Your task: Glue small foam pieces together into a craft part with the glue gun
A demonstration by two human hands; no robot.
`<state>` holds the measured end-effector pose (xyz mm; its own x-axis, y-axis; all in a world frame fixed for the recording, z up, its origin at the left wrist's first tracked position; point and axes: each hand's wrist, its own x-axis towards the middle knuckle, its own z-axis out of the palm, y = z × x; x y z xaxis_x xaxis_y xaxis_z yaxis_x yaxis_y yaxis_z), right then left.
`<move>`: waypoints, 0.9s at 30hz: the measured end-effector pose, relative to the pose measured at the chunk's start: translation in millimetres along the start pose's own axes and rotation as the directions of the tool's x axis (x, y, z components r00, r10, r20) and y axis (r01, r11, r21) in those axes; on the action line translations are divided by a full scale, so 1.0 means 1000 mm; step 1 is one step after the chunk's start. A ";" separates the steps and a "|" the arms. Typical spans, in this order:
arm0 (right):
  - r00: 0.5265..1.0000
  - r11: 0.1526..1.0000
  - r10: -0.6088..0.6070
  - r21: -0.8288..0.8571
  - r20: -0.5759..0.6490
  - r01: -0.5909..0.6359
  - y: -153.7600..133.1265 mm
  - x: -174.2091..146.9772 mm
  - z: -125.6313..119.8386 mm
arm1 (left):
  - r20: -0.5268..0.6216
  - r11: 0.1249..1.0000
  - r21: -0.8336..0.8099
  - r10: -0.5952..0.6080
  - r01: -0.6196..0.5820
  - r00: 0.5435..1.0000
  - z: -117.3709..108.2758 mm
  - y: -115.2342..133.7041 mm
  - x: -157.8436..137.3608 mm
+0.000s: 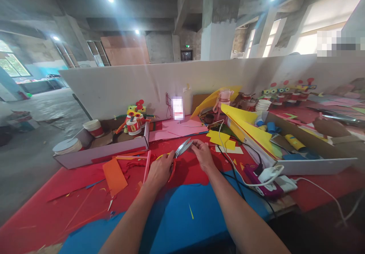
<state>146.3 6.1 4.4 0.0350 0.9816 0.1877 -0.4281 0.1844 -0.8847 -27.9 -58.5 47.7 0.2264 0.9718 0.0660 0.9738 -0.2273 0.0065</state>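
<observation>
My left hand (162, 167) is wrapped round the handles of a pair of scissors (182, 147), with red showing below the fingers. The metal blades point up and to the right, slightly apart. Something yellow shows beside that hand's knuckles. Close to the blade tips, my right hand (203, 154) has its fingertips pinched together; whatever they hold is too small to make out. Under both forearms lies a large blue sheet (182, 208) with a thin yellow sliver (191, 211) on it. Yellow paper pieces (222, 139) lie just beyond my right hand.
A box (105, 151) at left holds paper cups and a paper-cup robot figure (134, 121). Another box (313, 166) at right holds coloured rolls. Cables run by a purple power strip (264, 181). Orange paper (115, 177) and scraps lie on the red covering. A white partition (137, 84) stands behind.
</observation>
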 end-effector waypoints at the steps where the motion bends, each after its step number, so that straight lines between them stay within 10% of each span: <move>1: 1.000 1.000 -0.002 -0.007 0.001 0.002 0.000 0.000 0.000 | -0.001 1.000 0.001 0.001 -0.001 1.000 0.000 0.000 0.000; 27: 1.000 1.000 -0.005 -0.030 0.025 0.006 -0.003 -0.001 0.000 | 0.001 0.998 -0.036 0.043 -0.043 0.999 0.003 0.000 0.000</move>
<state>147.4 4.6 6.9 0.0142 0.9791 0.2028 -0.4005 0.1914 -0.8961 -28.1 -58.6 45.2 0.2681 0.9612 0.0647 0.9618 -0.2709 0.0396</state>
